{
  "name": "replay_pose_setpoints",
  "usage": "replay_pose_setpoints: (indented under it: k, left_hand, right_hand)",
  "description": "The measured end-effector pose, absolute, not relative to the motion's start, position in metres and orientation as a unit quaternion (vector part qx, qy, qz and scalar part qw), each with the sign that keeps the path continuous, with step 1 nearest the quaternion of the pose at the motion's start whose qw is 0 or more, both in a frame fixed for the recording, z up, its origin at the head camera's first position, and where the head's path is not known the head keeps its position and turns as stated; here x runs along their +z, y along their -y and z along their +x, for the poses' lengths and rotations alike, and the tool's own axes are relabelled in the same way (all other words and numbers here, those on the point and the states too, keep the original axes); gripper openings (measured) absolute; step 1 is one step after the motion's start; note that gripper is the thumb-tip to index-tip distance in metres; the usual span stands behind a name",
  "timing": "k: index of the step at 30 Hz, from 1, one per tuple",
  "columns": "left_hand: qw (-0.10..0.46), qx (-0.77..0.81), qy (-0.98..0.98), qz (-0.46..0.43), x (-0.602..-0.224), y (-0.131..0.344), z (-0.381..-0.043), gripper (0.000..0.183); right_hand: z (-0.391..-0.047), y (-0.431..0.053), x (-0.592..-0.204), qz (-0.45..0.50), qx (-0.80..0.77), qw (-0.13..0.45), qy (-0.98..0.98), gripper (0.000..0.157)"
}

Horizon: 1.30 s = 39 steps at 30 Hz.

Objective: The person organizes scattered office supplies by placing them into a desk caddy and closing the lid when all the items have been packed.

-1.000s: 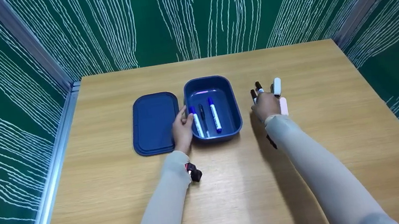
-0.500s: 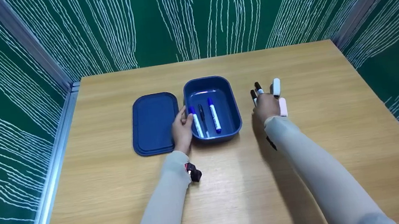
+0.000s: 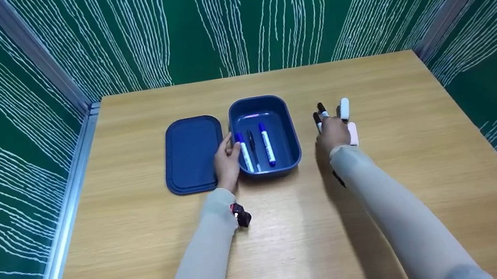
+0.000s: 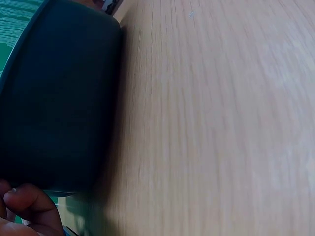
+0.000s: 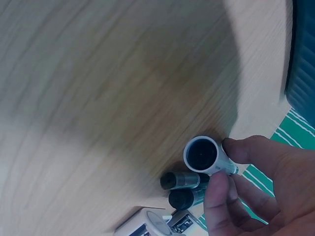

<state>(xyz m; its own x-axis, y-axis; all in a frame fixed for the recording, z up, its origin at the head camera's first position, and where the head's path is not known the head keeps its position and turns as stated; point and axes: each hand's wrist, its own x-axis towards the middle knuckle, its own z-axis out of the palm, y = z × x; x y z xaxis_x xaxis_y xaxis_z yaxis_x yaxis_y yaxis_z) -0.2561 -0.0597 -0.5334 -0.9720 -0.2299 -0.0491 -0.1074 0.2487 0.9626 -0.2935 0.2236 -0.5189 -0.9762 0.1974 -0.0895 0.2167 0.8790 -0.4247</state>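
Observation:
In the head view, my left hand (image 3: 227, 163) rests at the left wall of an open blue box (image 3: 297, 145), fingers extended and thumb touching near the rim. Inside the box lie two blue-capped whiteboard markers (image 3: 267, 144) and a slim black pen (image 3: 252, 141). To the right, my right hand (image 3: 334, 133) reaches down to the table. In the right wrist view, its thumb and fingers pinch a white-barrelled whiteboard marker (image 5: 214, 158), seen end-on. Two dark-ended pens or markers (image 5: 177, 180) lie right beside it. The hand partly hides them in the head view.
A flat blue lid (image 3: 193, 153) lies left of the box. A white block-shaped item (image 3: 344, 108) and a pink one (image 3: 353, 133) sit beside the right hand. Green walls with white lines enclose the wooden table (image 3: 290, 248) at the back and sides.
My right hand and the marker by it have shifted very slightly to the right. The left hand, box and lid stay in place.

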Motion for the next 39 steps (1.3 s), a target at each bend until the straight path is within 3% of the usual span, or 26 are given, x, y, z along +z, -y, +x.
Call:
replay_pose_setpoints:
  k: [12,30,39]
  left_hand:
    - [0.060,-0.608,0.786,0.098,-0.531,0.059,-0.255,0.044]
    - [0.044,-0.609,0.784,0.110,-0.532,0.059,-0.256,0.045]
    - [0.059,-0.612,0.782,0.099,-0.533,0.059,-0.256,0.044]
  right_hand:
    - [-0.295,-0.227,-0.523,0.094,-0.209,-0.023,-0.973,0.015]
    - [-0.291,-0.221,-0.516,0.112,-0.234,0.028,-0.965,0.021]
    - [-0.295,-0.223,-0.511,0.104,-0.258,0.011,-0.960,0.029]
